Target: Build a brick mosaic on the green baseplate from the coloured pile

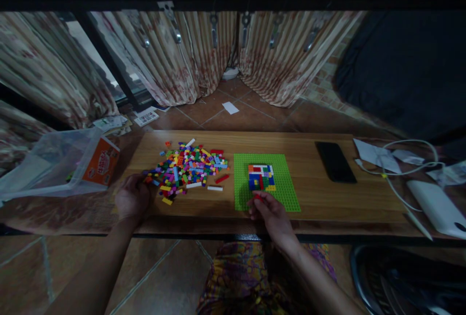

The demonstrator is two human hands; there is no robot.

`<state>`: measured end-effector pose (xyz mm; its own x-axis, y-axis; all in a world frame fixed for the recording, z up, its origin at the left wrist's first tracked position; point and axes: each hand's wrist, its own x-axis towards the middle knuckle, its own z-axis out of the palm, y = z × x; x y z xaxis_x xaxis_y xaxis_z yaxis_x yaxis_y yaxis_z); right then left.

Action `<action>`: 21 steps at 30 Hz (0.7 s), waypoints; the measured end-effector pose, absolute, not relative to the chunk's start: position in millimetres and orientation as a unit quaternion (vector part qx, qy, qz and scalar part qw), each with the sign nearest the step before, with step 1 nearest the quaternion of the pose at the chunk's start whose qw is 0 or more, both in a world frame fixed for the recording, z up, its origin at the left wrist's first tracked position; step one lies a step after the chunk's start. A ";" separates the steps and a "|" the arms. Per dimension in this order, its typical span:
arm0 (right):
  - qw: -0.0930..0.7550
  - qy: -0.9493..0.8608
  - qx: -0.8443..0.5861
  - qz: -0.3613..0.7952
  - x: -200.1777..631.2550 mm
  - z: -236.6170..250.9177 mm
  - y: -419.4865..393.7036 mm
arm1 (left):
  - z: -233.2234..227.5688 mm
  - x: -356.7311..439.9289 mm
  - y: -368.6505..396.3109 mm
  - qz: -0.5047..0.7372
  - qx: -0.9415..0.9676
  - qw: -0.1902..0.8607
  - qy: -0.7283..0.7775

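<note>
**Bricks, baseplate and two hands at a wooden board**

Board of pale wood spans the view and carries everything else. On it, near the middle, lies a green baseplate, flat, with a small patch of red, blue, white, green and yellow bricks pressed onto its centre. Left of the baseplate, just beside it, a loose pile of mixed bricks is spread out; a few long red and white pieces lie between pile and plate.

The right hand rests at the near edge of the baseplate, forearm coming in from the lower right, fingers curled together and pinching a small red brick at the fingertips, just short of the built patch. The left hand lies palm down at the left fringe of the pile, knuckles up, fingers bent loosely toward the nearest bricks; whether they grip one cannot be told.

A black phone lies further right, well apart from the baseplate.
</note>
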<state>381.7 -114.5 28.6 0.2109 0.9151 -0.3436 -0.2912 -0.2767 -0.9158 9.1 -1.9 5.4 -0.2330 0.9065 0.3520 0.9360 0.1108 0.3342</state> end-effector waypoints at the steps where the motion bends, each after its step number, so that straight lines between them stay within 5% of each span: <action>1: 0.534 -0.287 -0.571 0.553 383.0 28.9 -114.6 | 5.3 9.2 -1.9 -0.249 -0.617 0.031 -0.746; 21: 0.499 -0.413 -0.687 0.329 461.1 19.2 -80.7 | 8.8 10.5 -1.0 -0.263 -0.620 0.035 -0.738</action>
